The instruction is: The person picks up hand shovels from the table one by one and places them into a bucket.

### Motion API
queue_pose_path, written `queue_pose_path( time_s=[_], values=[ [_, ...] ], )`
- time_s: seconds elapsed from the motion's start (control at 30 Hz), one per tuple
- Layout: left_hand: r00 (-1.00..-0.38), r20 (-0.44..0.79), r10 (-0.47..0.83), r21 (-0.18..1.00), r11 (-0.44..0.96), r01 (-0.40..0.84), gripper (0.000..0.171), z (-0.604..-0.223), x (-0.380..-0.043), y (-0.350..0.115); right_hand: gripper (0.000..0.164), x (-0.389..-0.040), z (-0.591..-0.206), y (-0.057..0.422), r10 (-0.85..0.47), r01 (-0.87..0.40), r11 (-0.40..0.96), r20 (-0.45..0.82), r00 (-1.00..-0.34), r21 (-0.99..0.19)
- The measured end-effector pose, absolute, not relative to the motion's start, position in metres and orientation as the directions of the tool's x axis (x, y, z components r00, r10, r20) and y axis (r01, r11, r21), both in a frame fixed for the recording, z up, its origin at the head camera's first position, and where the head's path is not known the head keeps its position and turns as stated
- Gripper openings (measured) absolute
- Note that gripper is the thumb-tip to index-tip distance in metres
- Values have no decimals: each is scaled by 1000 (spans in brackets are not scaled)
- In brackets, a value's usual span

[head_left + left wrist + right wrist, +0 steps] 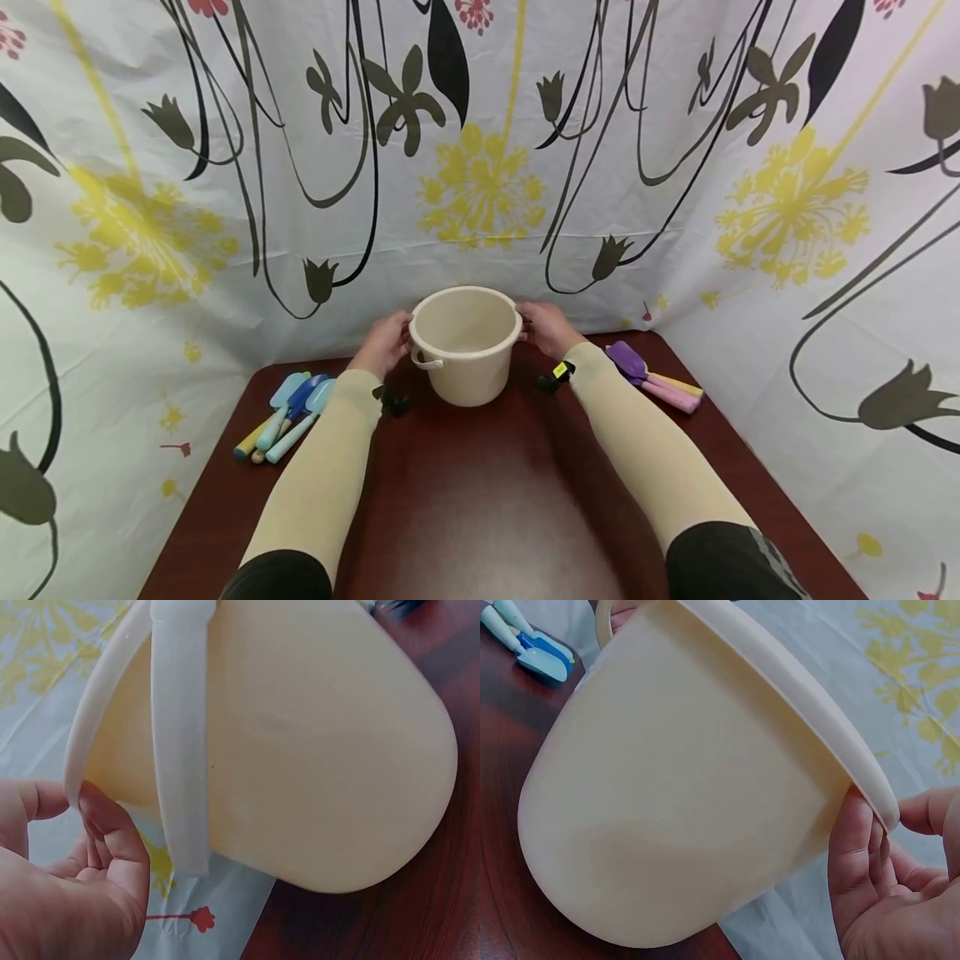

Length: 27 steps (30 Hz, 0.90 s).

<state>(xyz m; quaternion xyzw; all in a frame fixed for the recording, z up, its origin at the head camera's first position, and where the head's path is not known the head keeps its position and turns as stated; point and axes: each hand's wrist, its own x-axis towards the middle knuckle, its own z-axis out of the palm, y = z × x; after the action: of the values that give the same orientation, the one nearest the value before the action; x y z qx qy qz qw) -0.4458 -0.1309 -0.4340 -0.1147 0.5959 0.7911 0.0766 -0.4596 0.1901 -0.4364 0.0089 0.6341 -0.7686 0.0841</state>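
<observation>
A cream plastic bucket (468,375) stands upright near the back of the dark table, its mouth facing up. My left hand (386,340) grips the rim on the left side; in the left wrist view the thumb and curled fingers of that hand (82,877) pinch the rim's edge. On the opposite side my right hand (549,327) holds the rim the same way, and the right wrist view shows its fingers (853,855) tucked under the lip. The bucket's handle (180,735) hangs down along the outer wall, beside the left hand.
At the table's left edge lies a pile of several small blue and light-blue toy shovels (288,417). Purple, pink and yellow ones (660,379) lie at the right edge. A flower-patterned curtain (480,167) surrounds the reddish-brown table (472,500) at the back and sides.
</observation>
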Motion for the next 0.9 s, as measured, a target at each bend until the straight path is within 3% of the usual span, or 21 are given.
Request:
queue_pose_path(
  time_s=[0.23, 0.47, 0.9],
  values=[
    [-970, -243, -23, 921, -319, -223, 16, -434, -433, -127, 21, -448, -436, 194, -111, 136, -176, -118, -987, -975],
    [-982, -189, 24, 945, -268, -189, 25, -437, -413, -132, 29, -432, -435, 198, -126, 126, -195, -102, -987, -973],
    [-993, -86, 76, 962, -252, -103, 21, -449, -371, -139, 27, -391, -437, 203, -207, 86, -218, -40, -977, -972]
  ],
)
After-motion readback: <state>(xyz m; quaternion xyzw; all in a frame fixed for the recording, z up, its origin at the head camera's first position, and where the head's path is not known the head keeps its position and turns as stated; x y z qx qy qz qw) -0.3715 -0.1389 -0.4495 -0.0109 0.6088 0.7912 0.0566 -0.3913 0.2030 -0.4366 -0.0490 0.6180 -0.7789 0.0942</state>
